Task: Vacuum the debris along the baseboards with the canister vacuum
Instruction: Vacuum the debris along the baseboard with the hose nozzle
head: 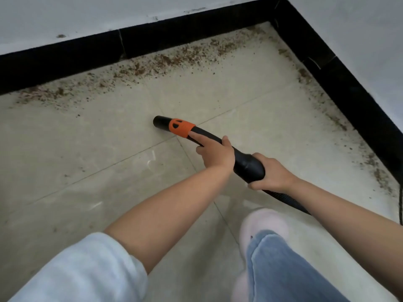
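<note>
Both hands grip the vacuum hose [220, 144]. Left hand [214, 154] wraps the curved black tube further forward, forefinger laid straight along it, tip touching the orange collar [182, 127] — likely to steer the nozzle. Right hand [272, 173] is closed round the thicker black cuff behind, where the ribbed hose joins; probably it carries the weight and feeds hose forward.

Nozzle mouth [157, 122] points left and away from the person, low over the tiled floor [87, 160]. Hard to tell from this angle whether it touches the tile or hovers just above.

Debris [165, 61]: brown crumbs and dust in a band hugging the black baseboard [65, 59] along the far wall, thinner along the right-hand baseboard, meeting at the corner. Nozzle is well short of that band; nothing looks cleared yet, so the job seems barely begun.

Canister itself not in view; hose trails off behind the right forearm. Pale slipper [263, 223] and blue trouser leg below.

Next move, by my reckoning: push the nozzle forward to the far strip.
</note>
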{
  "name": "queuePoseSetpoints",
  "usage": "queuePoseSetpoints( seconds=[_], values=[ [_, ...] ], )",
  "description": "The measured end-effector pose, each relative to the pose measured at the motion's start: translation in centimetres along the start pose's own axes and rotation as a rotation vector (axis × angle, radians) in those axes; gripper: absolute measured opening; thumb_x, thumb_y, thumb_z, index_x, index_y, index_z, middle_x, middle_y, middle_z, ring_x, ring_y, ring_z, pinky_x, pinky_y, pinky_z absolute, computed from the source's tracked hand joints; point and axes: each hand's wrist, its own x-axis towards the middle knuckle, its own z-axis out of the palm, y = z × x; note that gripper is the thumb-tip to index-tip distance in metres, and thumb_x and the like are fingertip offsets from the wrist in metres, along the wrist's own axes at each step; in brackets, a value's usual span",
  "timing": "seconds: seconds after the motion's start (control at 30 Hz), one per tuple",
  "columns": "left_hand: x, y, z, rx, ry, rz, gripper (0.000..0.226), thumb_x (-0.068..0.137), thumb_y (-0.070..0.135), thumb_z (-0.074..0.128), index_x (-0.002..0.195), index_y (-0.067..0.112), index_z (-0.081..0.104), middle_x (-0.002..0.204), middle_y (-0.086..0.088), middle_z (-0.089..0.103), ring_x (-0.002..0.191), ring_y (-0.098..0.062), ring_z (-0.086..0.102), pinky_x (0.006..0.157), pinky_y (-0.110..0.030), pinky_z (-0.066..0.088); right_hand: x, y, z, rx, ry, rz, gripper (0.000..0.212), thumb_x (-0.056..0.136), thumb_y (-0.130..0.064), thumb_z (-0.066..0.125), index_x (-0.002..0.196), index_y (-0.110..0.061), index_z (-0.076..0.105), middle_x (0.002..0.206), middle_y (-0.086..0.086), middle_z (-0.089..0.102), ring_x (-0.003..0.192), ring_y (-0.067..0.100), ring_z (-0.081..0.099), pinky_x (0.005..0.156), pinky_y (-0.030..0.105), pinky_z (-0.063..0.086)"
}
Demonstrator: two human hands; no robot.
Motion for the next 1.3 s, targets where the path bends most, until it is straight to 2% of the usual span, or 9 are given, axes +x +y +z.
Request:
queuePoseSetpoints(
  seconds=[0.13,0.3,0.43,0.53,0.63,0.7,0.8,1.07,1.3],
  values=[
    [0.6,0.0,-0.5,-0.006,0.006,0.001,0.085,0.098,0.032,0.045,0.145,0.017,-0.024,0.145,-0.017,0.028,0.113,-0.032,0.054,0.080,-0.031,0.041,0.6,-0.6,0.1,0.002,-0.016,-0.001,0.068,0.046,-0.030,0.064,0.111,-0.014,0.053,0.098,0.002,0.062,0.088,0.020,0.058,0.070,0.024,0.043],
    [2.0,-0.1,-3.6,-0.042,0.086,0.011,0.084,0.097,0.031,0.045,0.146,0.017,-0.021,0.143,-0.018,0.030,0.116,-0.032,0.052,0.091,-0.034,0.043,2.3,-3.8,1.0,-0.017,-0.084,-0.076,0.061,0.046,-0.032,0.064,0.104,-0.022,0.048,0.096,0.000,0.060,0.087,0.019,0.057,0.064,0.018,0.040],
    [4.0,-0.1,-7.9,-0.061,0.141,0.045,0.083,0.097,0.031,0.045,0.147,0.015,-0.020,0.143,-0.018,0.033,0.118,-0.030,0.051,0.091,-0.030,0.042,4.2,-7.9,2.3,-0.021,-0.130,-0.156,0.067,0.046,-0.034,0.065,0.110,-0.019,0.050,0.099,0.000,0.058,0.088,0.018,0.056,0.062,0.015,0.040],
    [5.5,-0.2,-11.2,-0.088,0.200,0.045,0.083,0.097,0.033,0.045,0.146,0.017,-0.021,0.145,-0.017,0.032,0.120,-0.032,0.050,0.096,-0.034,0.042,5.4,-11.2,3.3,-0.033,-0.152,-0.227,0.071,0.046,-0.035,0.065,0.114,-0.016,0.051,0.101,-0.001,0.058,0.091,0.017,0.055,0.065,0.019,0.040],
    [6.6,-0.4,-14.0,-0.130,0.236,0.035,0.085,0.096,0.034,0.046,0.146,0.019,-0.022,0.147,-0.015,0.032,0.119,-0.033,0.052,0.100,-0.038,0.044,6.1,-13.9,4.3,-0.059,-0.174,-0.272,0.068,0.053,-0.031,0.075,0.115,-0.013,0.051,0.100,0.000,0.057,0.088,0.016,0.054,0.062,0.019,0.042],
    [7.0,-0.5,-15.6,-0.158,0.229,0.038,0.087,0.096,0.034,0.047,0.146,0.021,-0.023,0.149,-0.013,0.031,0.120,-0.033,0.051,0.100,-0.040,0.045,6.3,-15.2,4.9,-0.080,-0.171,-0.289,0.054,0.064,-0.021,0.079,0.109,-0.012,0.050,0.095,0.001,0.056,0.082,0.017,0.054,0.061,0.018,0.042],
    [7.5,-0.5,-17.5,-0.176,0.223,0.048,0.087,0.096,0.032,0.048,0.146,0.022,-0.023,0.149,-0.013,0.032,0.122,-0.033,0.049,0.100,-0.042,0.045,6.5,-16.6,5.7,-0.092,-0.175,-0.298,0.045,0.067,-0.020,0.077,0.102,-0.014,0.048,0.089,0.000,0.057,0.074,0.014,0.054,0.061,0.025,0.046],
    [8.2,0.5,-20.7,-0.240,0.148,0.104,0.084,0.097,0.028,0.047,0.146,0.023,-0.021,0.148,-0.010,0.033,0.118,-0.030,0.051,0.093,-0.040,0.050,6.6,-19.9,6.3,-0.136,-0.149,-0.311,0.044,0.067,-0.027,0.075,0.095,-0.016,0.044,0.084,-0.003,0.054,0.070,0.012,0.054,0.053,0.024,0.040],
    [8.5,1.5,-20.5,-0.263,0.071,0.111,0.083,0.097,0.024,0.048,0.147,0.024,-0.018,0.143,-0.008,0.038,0.107,-0.026,0.054,0.084,-0.036,0.052,6.7,-20.0,6.0,-0.136,-0.109,-0.259,0.049,0.066,-0.029,0.075,0.101,-0.015,0.045,0.088,0.001,0.057,0.077,0.019,0.060,0.066,0.034,0.051]
  ],
)
